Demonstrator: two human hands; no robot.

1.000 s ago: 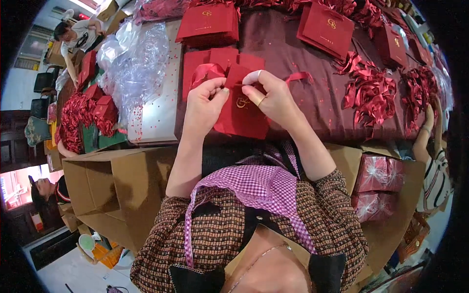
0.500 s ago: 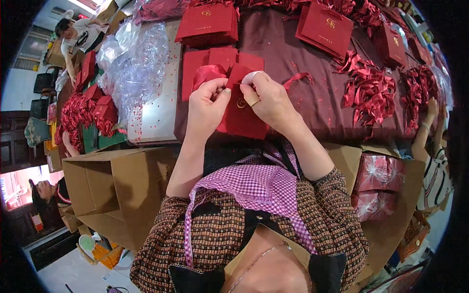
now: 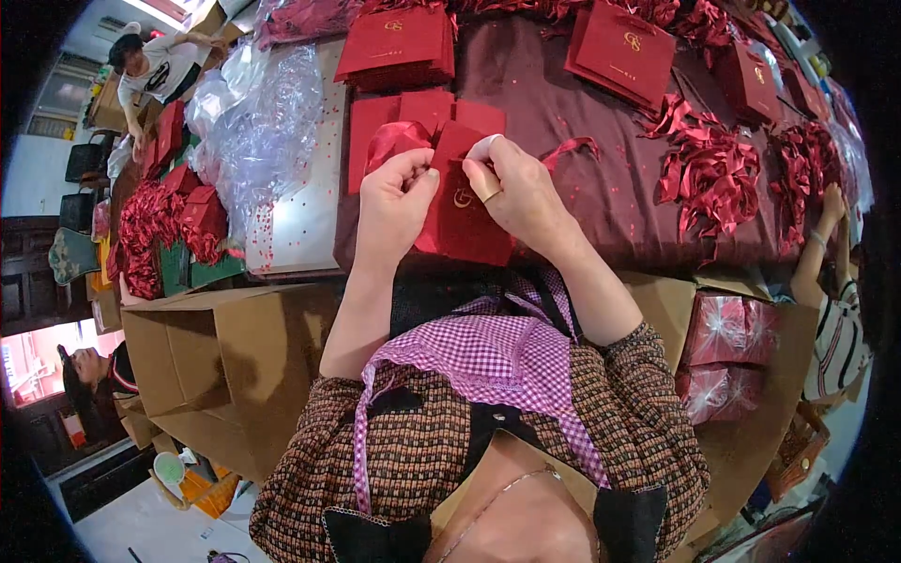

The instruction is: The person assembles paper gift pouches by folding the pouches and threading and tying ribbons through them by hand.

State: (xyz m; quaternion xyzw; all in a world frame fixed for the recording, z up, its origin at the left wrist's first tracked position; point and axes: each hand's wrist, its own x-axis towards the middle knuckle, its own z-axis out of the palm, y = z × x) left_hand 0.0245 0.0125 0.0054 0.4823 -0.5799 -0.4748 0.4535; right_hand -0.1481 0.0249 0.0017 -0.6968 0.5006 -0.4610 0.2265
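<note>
A flat red paper gift bag [image 3: 466,225] with a gold emblem lies before me at the table's near edge. At its upper left, my left hand [image 3: 398,205] pinches a wide red satin ribbon [image 3: 398,139] whose loop bulges behind the fingers. My right hand [image 3: 521,194], with a ring and a white wrap on one finger, is closed at the bag's top right edge. What its fingertips pinch is partly hidden. A ribbon tail [image 3: 571,148] curls out beyond this hand. More flat red bags [image 3: 375,117] lie under and behind the held one.
Stacked red bags [image 3: 394,52] and another stack [image 3: 621,54] stand farther back on the maroon cloth [image 3: 526,66]. Ribbon piles [image 3: 709,178] lie right, clear plastic wrap [image 3: 267,122] left. Open cardboard boxes [image 3: 188,361] flank me. Other people work at both sides.
My hands keep nearly the same pinch on the ribbon and bag, with only slight finger shifts. At the far left, a co-worker has raised an arm and shifted.
</note>
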